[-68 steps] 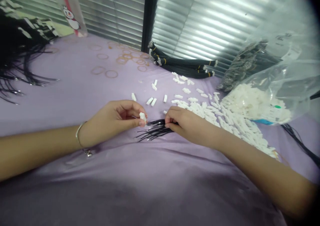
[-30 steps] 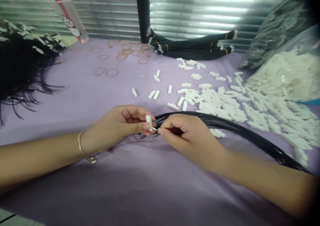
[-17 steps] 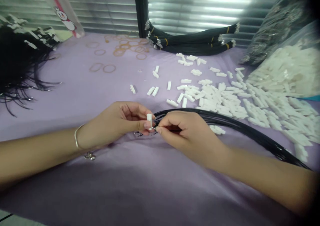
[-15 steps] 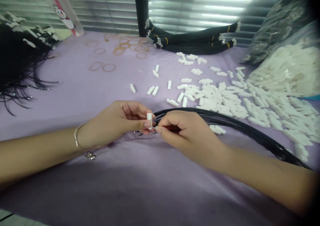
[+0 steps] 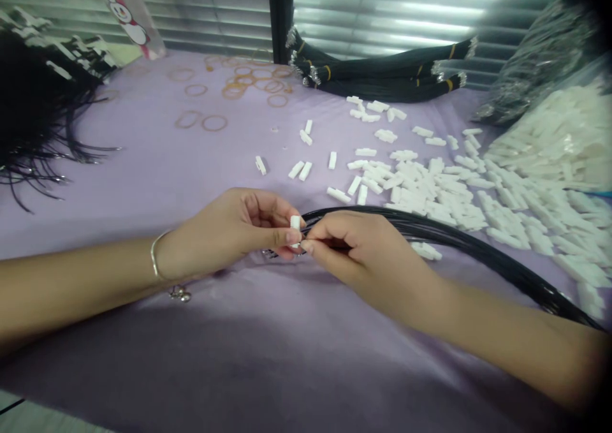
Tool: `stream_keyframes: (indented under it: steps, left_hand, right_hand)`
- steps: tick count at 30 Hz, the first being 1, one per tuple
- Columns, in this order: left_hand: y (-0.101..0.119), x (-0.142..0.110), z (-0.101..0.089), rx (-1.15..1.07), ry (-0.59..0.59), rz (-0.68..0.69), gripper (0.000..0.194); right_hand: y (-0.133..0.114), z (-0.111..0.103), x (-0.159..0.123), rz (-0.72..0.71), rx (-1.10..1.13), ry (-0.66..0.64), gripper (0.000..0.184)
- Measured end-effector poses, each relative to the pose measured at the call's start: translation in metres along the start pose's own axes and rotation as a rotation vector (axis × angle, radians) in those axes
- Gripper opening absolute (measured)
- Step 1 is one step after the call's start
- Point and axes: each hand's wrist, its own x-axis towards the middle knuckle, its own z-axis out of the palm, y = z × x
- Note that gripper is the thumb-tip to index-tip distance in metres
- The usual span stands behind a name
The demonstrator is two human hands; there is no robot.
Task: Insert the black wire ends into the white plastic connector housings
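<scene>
At the far left of the frame, a dark heap of wires (image 5: 48,95) tipped with white pieces spills onto the purple cloth-covered surface (image 5: 162,178), with a clear cup (image 5: 138,6) standing behind it at the upper left. Rubber bands (image 5: 234,90) lie scattered in the upper middle.

Near the centre, the left hand (image 5: 241,226) pinches a small white block (image 5: 295,222), roughly upright, between thumb and fingers. The block looks like light, stiff plastic, smooth enough to slip, so a grip on its long sides leaving the lower end free should suit it.

Just beside it, the right hand (image 5: 368,248) has thumb and forefinger together, apparently on the end of a thin wire; the fingertips hide most of it. Such a wire is probably light and bendy, best held close behind its metal tip. The two hands nearly meet.

A black wire bundle (image 5: 459,238) curves from behind the hands toward the lower right. Above it, loose white blocks (image 5: 435,194) spread toward a clear bag (image 5: 549,143) of white pieces at the right edge.
</scene>
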Motion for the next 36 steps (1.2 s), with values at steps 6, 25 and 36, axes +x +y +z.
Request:
stream_keyframes:
  steps: [6,25,36]
  left_hand:
    - [0.002,-0.002,0.006,-0.012,0.074,-0.020,0.007]
    - [-0.003,0.000,-0.009,-0.320,0.096,0.039,0.006]
    - [-0.004,-0.001,-0.012,-0.254,0.021,-0.011,0.004]
  right_hand:
    - [0.000,0.004,-0.001,0.042,-0.043,0.015,0.018]
    - [0.007,-0.007,-0.008,-0.168,-0.493,-0.020,0.014]
    - [0.013,-0.004,-0.008,-0.228,-0.543,-0.033,0.014]
